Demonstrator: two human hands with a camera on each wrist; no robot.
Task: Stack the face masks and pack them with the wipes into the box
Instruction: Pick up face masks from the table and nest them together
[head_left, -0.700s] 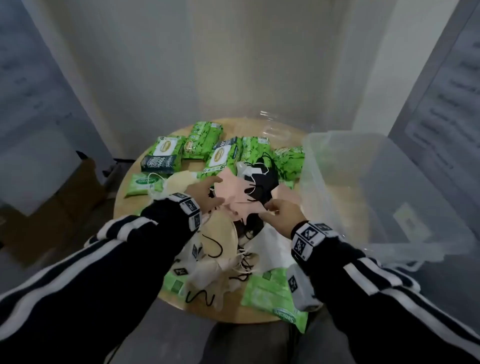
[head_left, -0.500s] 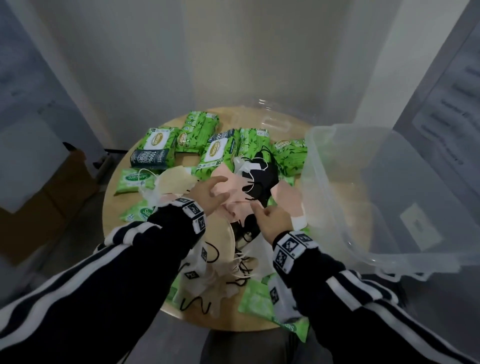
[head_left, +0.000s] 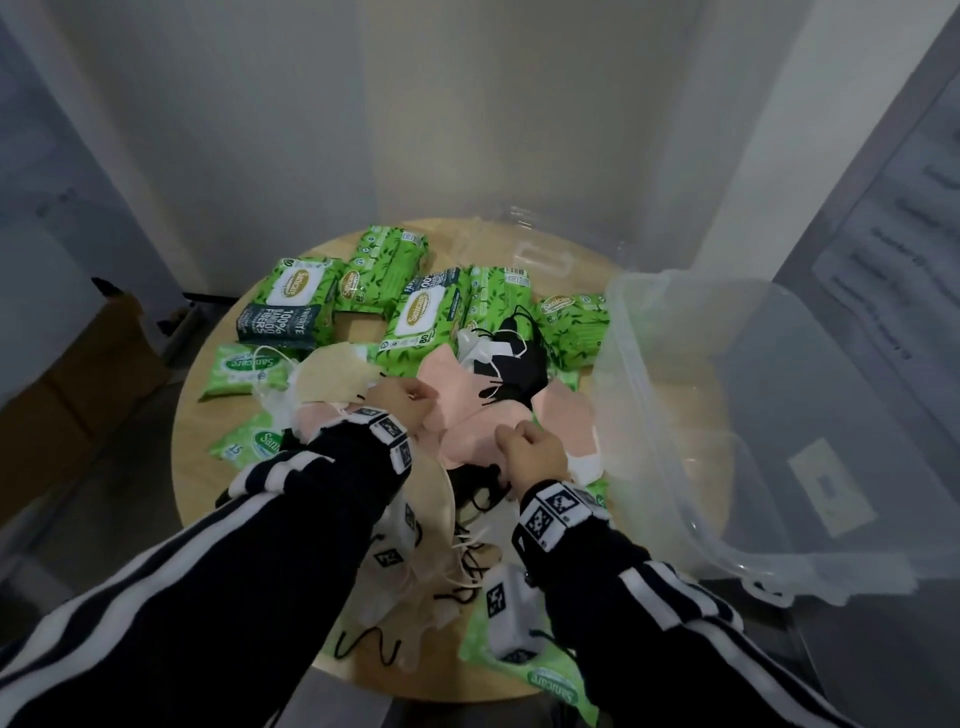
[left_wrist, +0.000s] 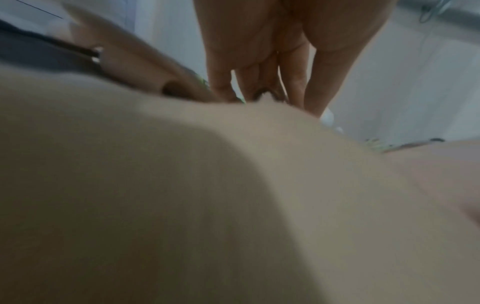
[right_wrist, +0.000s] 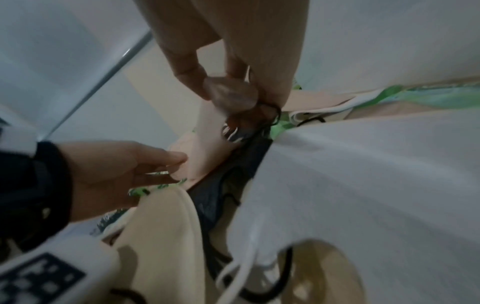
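Head view, item: pink face mask (head_left: 470, 415), heaped with others on the round table (head_left: 208, 415) beside the clear box (head_left: 675, 364), my left hand (head_left: 400, 402) and right hand (head_left: 530, 452) each pinching an edge; likely light, limp, loops prone to snag, best held by its fabric edges.

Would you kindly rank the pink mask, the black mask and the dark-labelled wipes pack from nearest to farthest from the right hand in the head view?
From the right hand:
1. Pink mask, touching its fingers.
2. Black mask, just beyond, toward the table's far side.
3. Dark-labelled wipes pack, far-left on the table.
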